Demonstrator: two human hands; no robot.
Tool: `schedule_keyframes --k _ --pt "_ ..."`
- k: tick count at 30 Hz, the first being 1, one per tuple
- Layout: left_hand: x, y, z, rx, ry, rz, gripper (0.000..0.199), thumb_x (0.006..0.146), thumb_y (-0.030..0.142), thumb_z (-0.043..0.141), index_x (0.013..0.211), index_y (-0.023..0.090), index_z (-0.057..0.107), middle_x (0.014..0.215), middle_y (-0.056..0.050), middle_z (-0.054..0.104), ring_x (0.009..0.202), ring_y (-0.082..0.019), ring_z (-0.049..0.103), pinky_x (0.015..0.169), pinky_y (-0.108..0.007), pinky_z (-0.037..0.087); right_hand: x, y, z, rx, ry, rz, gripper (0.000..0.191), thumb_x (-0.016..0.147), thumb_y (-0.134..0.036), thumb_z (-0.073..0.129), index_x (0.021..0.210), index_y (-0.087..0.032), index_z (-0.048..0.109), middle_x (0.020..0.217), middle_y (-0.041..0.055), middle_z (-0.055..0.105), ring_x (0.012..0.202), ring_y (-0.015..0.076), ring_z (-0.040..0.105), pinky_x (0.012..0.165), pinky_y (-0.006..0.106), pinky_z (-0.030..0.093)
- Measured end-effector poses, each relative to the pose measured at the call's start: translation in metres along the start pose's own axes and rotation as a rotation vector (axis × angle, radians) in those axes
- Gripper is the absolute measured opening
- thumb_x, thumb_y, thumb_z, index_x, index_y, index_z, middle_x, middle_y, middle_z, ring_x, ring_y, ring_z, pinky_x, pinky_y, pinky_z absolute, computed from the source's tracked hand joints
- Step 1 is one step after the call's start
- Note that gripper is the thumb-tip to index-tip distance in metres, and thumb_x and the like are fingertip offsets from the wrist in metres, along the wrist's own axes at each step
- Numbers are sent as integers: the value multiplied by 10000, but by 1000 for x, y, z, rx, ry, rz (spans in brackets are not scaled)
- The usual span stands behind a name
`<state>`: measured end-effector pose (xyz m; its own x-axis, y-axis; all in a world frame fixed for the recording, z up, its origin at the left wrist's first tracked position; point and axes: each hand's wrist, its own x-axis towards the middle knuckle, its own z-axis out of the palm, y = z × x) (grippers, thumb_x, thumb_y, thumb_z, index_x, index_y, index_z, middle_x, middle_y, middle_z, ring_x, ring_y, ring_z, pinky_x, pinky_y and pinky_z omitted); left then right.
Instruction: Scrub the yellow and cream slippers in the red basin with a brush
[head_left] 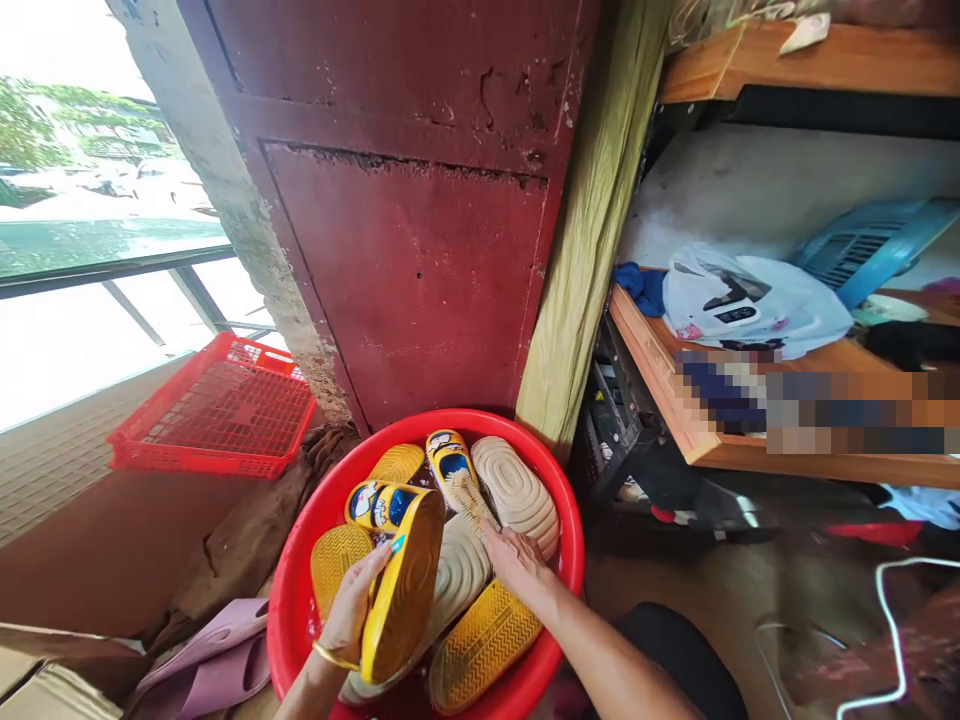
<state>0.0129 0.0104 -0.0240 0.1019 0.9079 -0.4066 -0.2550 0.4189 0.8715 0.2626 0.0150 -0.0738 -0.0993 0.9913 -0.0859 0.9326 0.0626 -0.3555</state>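
My left hand (351,604) is closed around a yellow slipper (411,580), tilted on edge with its ridged sole toward the right. A cartoon pattern shows on its strap. In my right hand (517,560) is a scrub brush (466,498), pale bristles facing up, over the other slippers. Both hands are above a red tub (574,530). Among the slippers in it are a cream one (517,490) with its sole up, a yellow one (487,645) with a zigzag sole, and a yellow patterned one (448,450) at the back. Water and suds show between them.
A red plastic basket (217,405) sits back left. Purple slippers (214,660) lie left of the tub, beside cardboard (64,690). Behind stands a dark red door (405,260). On the right, a wooden shelf (705,445) holds a white plastic bag (757,300).
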Motion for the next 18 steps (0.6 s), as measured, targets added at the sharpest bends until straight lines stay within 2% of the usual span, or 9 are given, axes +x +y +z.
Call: schedule_keyframes --k 3,6,8,11,14,16,18 --pt "8 -14 5 -17 -32 -26 555 593 675 818 831 187 705 655 2 720 623 -196 671 638 -322 542 -4 1 2 20 6 -1 505 968 -155 409 1438 -226 580 1064 138 772 998 278 727 899 402 545" --pt "12 -24 9 40 -20 67 520 557 630 865 699 185 638 593 47 650 533 -113 561 554 -241 457 0 0 -8 53 11 -19 493 951 -179 479 1429 -235 587 1074 124 780 1019 274 732 911 371 543" --pt "11 -25 13 99 -51 138 498 588 618 857 663 181 629 600 48 641 533 -96 519 542 -224 426 3 -3 -22 96 39 -58 512 963 -210 488 1471 -248 538 1205 104 750 1101 254 709 965 347 526" --pt "6 -24 17 201 -117 203 432 672 602 808 762 193 699 727 12 713 675 -156 613 661 -256 498 -3 -13 -45 208 135 -191 529 997 -248 442 1525 -251 464 1393 74 654 1217 223 648 1039 327 494" --pt "2 -26 21 336 -102 300 404 757 578 739 963 231 729 1001 -30 774 979 -258 685 884 -333 538 -20 -25 -58 190 144 -320 525 1006 -289 442 1531 -308 458 1313 55 700 1129 242 688 971 327 539" --pt "-2 -31 25 479 -63 417 342 804 559 692 925 240 720 1134 -58 760 1129 -296 657 1002 -380 506 -28 -29 -58 79 93 -303 535 1011 -296 438 1543 -352 438 1184 64 746 978 253 731 883 337 567" --pt "-6 -38 30 656 -118 520 299 853 534 639 778 248 684 1084 -83 770 1152 -313 653 1072 -424 467 -28 -26 -57 -17 44 -207 535 1005 -253 427 1532 -340 464 1103 93 763 929 268 739 857 360 567"
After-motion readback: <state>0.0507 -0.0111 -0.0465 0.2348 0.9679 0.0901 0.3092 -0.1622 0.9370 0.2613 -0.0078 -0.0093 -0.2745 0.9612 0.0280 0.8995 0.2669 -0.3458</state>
